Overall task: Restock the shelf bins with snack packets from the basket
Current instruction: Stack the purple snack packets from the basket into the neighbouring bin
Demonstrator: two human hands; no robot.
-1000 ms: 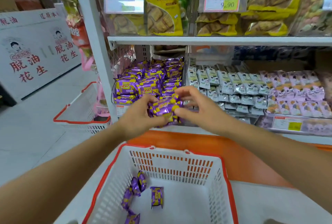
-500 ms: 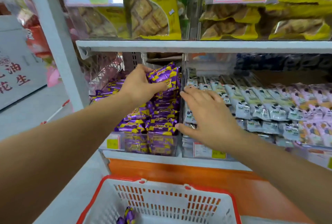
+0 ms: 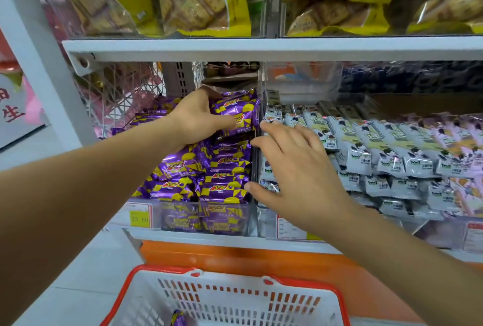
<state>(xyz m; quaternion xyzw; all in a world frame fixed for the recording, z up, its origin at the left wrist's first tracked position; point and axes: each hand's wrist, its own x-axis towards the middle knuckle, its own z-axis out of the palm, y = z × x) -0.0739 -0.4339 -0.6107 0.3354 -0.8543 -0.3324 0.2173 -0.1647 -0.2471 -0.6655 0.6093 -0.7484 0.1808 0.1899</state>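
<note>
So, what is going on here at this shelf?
A person is restocking. The left hand holds purple snack packets at the back of their bin. The right hand is open, fingers spread at the clear divider beside the grey packets. In the basket below, one more purple packet is visible.

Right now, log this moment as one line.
left hand: holds purple packets at bin back | right hand: open, at bin's right edge | basket: loose packet visible
</note>
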